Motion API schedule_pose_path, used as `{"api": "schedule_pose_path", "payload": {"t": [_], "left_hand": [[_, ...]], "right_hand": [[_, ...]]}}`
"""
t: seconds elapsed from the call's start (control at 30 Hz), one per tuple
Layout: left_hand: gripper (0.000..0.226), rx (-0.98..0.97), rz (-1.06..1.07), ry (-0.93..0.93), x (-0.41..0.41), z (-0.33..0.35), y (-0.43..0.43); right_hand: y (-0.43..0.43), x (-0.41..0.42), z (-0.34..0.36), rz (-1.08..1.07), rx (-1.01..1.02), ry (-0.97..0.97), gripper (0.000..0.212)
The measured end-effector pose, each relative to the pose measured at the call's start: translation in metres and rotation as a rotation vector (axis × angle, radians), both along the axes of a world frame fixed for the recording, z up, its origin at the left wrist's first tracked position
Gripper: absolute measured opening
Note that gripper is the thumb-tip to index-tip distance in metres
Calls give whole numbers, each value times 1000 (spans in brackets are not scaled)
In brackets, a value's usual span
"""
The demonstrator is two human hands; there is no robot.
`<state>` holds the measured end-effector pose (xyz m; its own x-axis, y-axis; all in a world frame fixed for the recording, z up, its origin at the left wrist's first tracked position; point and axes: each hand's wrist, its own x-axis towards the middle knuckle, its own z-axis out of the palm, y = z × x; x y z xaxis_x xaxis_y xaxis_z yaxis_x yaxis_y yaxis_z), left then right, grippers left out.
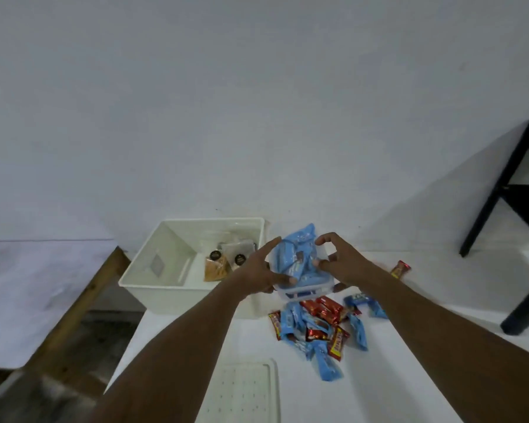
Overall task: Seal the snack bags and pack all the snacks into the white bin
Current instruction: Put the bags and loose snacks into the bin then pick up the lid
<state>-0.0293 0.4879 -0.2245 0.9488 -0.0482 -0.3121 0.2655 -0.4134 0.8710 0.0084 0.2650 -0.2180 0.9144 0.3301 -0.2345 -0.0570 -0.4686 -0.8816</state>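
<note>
Beside the open white plastic bin (165,290), just off its right wall, a small slotted clear-white plastic basket (306,293) hangs above the white worktop (416,355), carried between both hands. The left hand (264,271) has its grip on the basket's near-left side, thumb on the rim and forefinger stretched up along the load. The right hand (345,264) curls its fingers over the far-right rim, so its grip appears to be on the basket too. The basket is heaped with blue foil snack packets (290,257), which stand well above its rim.

The task looks to be partly done. Inside the bin, against its right side, lie two clear snack bags with round black labels (223,261), holding something orange-brown; whether their tops are sealed is too small to tell. The rest of the bin floor shows only a pale square patch.

Much remains outside. A loose pile of blue and red wrapped snack bars (321,328) lies on the worktop just below the basket. One red-and-yellow wrapped bar (400,268) lies apart, near the right wrist. A white perforated plastic tray (245,389) rests at the near edge with nothing on it.

I judge the step in hand to be carrying this basketful over to the bin; the loose pile and the stray bar would still need gathering afterwards.
</note>
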Motion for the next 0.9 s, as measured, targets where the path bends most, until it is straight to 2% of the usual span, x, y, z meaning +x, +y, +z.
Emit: {"api": "schedule_pose_path", "payload": {"t": [0.27,0.4,0.5,0.77,0.9], "left_hand": [[105,50,106,-99,-5,35,190],[104,128,92,-142,0,23,269],[107,211,81,-95,11,2,318],[103,156,40,118,59,-80,378],[110,355,15,189,75,-116,376]], "right_hand": [[200,20,22,104,18,-93,29],[287,31,-2,101,9,-115,32],[337,39,-31,108,-7,-83,34],[405,68,-117,82,-49,115,34],[420,77,-148,100,-101,160,35]]}}
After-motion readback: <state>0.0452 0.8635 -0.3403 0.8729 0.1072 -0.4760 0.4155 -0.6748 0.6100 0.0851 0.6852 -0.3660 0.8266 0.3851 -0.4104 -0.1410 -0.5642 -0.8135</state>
